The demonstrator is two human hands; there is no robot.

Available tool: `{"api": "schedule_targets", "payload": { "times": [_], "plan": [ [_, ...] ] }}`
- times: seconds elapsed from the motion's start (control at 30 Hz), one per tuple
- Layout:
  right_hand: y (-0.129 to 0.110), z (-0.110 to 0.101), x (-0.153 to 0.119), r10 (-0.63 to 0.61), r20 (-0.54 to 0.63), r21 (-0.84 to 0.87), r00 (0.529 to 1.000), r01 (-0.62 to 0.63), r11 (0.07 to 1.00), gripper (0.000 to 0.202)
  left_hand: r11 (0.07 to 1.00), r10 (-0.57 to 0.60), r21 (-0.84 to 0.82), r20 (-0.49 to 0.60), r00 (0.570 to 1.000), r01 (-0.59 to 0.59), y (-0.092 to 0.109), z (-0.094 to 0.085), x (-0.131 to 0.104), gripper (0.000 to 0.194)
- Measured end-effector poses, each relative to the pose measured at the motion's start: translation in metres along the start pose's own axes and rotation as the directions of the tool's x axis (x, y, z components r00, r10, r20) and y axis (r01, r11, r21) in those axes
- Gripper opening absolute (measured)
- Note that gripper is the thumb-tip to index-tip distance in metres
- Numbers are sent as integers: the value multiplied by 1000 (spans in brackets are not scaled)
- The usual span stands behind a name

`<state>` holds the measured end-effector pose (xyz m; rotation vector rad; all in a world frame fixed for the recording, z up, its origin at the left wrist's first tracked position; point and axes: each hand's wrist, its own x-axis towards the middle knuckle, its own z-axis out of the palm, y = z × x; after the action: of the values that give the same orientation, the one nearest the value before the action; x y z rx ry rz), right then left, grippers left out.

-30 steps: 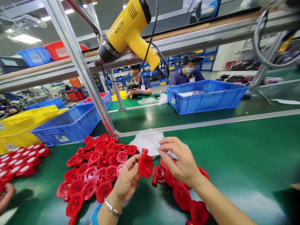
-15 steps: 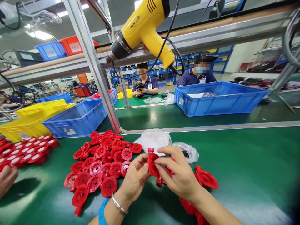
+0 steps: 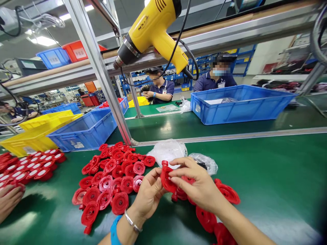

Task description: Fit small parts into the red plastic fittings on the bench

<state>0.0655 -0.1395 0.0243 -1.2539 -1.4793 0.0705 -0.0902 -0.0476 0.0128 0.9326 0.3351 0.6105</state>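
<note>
My left hand (image 3: 149, 190) grips a red round plastic housing with a short spout (image 3: 165, 175) by its edge, tilted up above the green table. My right hand (image 3: 199, 183) has its fingertips pinched at the open face of that housing. Between them shows a tiny pale spot, too small to name. Left of my hands lies a heap of similar red housings (image 3: 120, 203), many with the round face up. More red housings (image 3: 227, 193) lie under and beyond my right forearm.
A clear plastic bag (image 3: 167, 151) and another bag with black bits (image 3: 208, 163) lie behind my hands. Blue bins (image 3: 240, 109) and yellow bins (image 3: 38, 134) stand farther back. A heat gun (image 3: 150, 30) hangs overhead. At left, another person's hand (image 3: 10, 200) touches white-topped red parts (image 3: 33, 165).
My right fingertips have shifted slightly at the housing's opening; my left hand keeps its hold. The other person's hand at left has moved in over the red parts. A co-worker opposite has turned sideways.
</note>
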Motion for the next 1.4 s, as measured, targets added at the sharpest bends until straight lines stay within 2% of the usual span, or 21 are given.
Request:
{"api": "schedule_targets", "payload": {
  "times": [0.13,0.23,0.33,0.4,0.6,0.67,0.77,0.83,0.9,0.97,1.07,1.2,1.4],
  "plan": [
    [0,-1,2,271,36,258,962,-271,927,9,1000,-7,20,-21,1000,7,0,0,-1,33],
    [-1,5,2,392,122,445,912,-403,800,17,999,-21,43,-7,1000,22,-1,0,-2,34],
    [-1,10,2,470,260,540,844,-530,654,29,996,-28,79,6,1000,27,-1,-1,-2,34],
    [0,9,3,491,310,561,814,-574,597,34,994,-30,106,18,999,28,-2,-2,-2,34],
    [1,9,4,476,308,567,824,-561,603,33,991,-33,130,26,999,29,-5,-7,-1,35],
    [1,9,4,474,306,465,826,-564,682,31,991,-39,126,26,999,35,-5,-7,0,34],
    [9,-3,8,479,278,171,833,-533,828,24,994,-59,90,4,998,58,-7,-5,3,36],
    [21,-19,12,513,209,-17,833,-521,853,22,997,-58,40,-31,998,59,-8,-5,5,39],
    [38,-38,15,570,99,-209,816,-543,814,21,999,-46,-6,-69,997,46,-8,-5,7,40],
    [58,-52,16,629,18,-420,777,-565,710,18,998,-49,-38,-83,995,46,-7,-6,9,39],
    [82,-58,13,705,25,-638,709,-531,557,19,996,-65,-68,-73,995,60,-5,-8,10,39],
    [96,-50,9,739,108,-755,666,-428,496,14,990,-82,-118,-72,994,73,-4,-9,10,39],
    [95,-47,13,740,144,-807,657,-354,472,15,987,-112,-125,-52,992,105,-8,-8,9,33]
  ]
}}
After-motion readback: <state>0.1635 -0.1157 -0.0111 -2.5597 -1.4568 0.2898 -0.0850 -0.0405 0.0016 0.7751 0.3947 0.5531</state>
